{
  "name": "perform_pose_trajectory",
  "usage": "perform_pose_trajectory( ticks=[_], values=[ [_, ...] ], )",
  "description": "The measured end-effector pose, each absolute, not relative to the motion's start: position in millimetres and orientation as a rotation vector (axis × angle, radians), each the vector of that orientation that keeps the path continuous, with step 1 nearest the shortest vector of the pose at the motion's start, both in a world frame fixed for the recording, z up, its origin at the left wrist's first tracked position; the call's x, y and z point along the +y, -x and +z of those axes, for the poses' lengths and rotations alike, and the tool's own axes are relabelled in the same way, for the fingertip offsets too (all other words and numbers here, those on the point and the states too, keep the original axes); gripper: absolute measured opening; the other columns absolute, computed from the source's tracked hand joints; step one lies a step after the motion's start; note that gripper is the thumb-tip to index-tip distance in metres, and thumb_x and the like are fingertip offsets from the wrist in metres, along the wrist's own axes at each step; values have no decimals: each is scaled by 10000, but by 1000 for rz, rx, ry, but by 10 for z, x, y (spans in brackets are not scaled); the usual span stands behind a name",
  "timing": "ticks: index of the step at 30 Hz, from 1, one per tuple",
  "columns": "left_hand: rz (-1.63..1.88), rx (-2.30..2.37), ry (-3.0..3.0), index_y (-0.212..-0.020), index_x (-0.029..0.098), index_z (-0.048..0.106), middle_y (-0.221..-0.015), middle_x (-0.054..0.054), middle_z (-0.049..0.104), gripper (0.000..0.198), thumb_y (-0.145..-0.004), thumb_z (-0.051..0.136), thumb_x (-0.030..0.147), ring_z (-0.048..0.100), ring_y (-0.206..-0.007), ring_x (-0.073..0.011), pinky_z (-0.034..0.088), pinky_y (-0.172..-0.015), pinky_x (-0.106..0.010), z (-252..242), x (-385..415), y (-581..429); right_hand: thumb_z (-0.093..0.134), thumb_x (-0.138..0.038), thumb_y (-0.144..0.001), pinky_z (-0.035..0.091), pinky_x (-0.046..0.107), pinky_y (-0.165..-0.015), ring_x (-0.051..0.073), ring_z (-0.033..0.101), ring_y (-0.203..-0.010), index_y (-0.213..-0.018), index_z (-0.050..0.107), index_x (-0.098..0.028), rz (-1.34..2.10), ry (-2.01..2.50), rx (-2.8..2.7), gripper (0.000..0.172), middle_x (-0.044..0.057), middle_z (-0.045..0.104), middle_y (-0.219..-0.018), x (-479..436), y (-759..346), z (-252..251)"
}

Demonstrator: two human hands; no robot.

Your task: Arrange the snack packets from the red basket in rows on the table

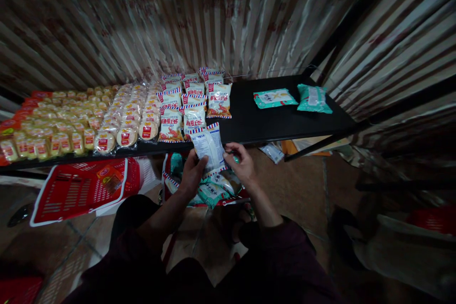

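Note:
Between my two hands is a white snack bag [210, 148] with red-and-blue striped ends, its printed back and seam turned toward me. My left hand [193, 174] grips its left edge, thumb on top. The fingers of my right hand [242, 165] pinch its right edge. Just beyond it, on the black shelf [245, 121], stand rows of similar snack bags [194, 118], fronts showing red print. Below my hands a red basket [233, 202] holds several teal snack bags [213, 193], partly hidden by my hands.
Left along the shelf are round packaged crackers [127, 134] and small yellow wrapped cakes [64, 141]. Two teal bags [275, 98] lie at the shelf's right. Another red basket [81, 185] with an orange packet stands on the floor at left. A striped curtain [213, 19] hangs behind.

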State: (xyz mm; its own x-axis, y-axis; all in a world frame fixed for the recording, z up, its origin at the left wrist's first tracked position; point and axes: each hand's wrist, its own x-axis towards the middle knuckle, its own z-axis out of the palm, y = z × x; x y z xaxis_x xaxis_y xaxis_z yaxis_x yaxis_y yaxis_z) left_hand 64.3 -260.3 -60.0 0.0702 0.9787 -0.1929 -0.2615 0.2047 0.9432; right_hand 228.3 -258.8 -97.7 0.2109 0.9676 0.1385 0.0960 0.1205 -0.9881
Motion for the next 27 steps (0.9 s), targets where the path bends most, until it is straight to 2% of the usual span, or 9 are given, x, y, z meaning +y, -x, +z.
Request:
perform_pose_trajectory(
  ticks=[4,7,10,13,19,22,27],
  values=[
    [1174,1017,-982,-1085,180,528,-1073,-65,668,457,-720,684,406,609,-1000,-222,489,-878,-360,-534,-2581,-724,625,-356,-808,480,291,-706,158,585,-782,-975,626,-238,709,1309,-1244,205,19,615,-879,-2608,-2285,-920],
    [1162,1002,-1096,-1193,183,480,-1163,-88,637,519,-766,646,426,595,-1060,-239,470,-923,-382,-469,-2601,-791,588,-355,-840,484,300,-721,171,593,-816,-965,638,-234,635,1314,-1311,181,32,617,-904,-2645,-2326,-876],
    [1133,1000,-1209,-1290,187,439,-1304,-106,559,522,-839,555,422,534,-1182,-252,426,-998,-398,-434,-2632,-837,525,-391,-881,486,338,-823,203,604,-942,-1089,612,-239,723,1260,-1295,272,55,636,-1020,-2692,-2363,-843],
    [1097,1015,-1305,-1332,185,429,-1378,-108,500,492,-888,475,393,465,-1269,-248,370,-1065,-407,-447,-2643,-875,486,-444,-895,462,371,-934,236,569,-1105,-1259,514,-248,870,1146,-1251,415,71,594,-1215,-2736,-2368,-824],
    [1068,1143,-1523,-1354,176,446,-1441,-101,426,466,-911,403,312,371,-1346,-216,275,-1141,-400,-463,-2629,-967,622,-476,-799,351,422,-1077,284,452,-1272,-1366,412,-237,930,1186,-1281,651,70,500,-1374,-2770,-2360,-822],
    [1050,1178,-1640,-1358,184,443,-1433,-96,430,462,-908,399,279,379,-1338,-201,294,-1134,-392,-448,-2627,-976,629,-437,-797,359,423,-1074,273,484,-1244,-1353,438,-255,984,1207,-1220,615,51,533,-1345,-2756,-2356,-828],
    [1032,1191,-1870,-1342,213,458,-1371,-81,502,455,-889,441,247,421,-1291,-222,314,-1115,-435,-448,-2605,-913,561,-405,-813,474,424,-955,259,598,-1093,-1178,588,-257,992,1214,-1110,395,53,645,-1190,-2707,-2380,-927]
  ],
)
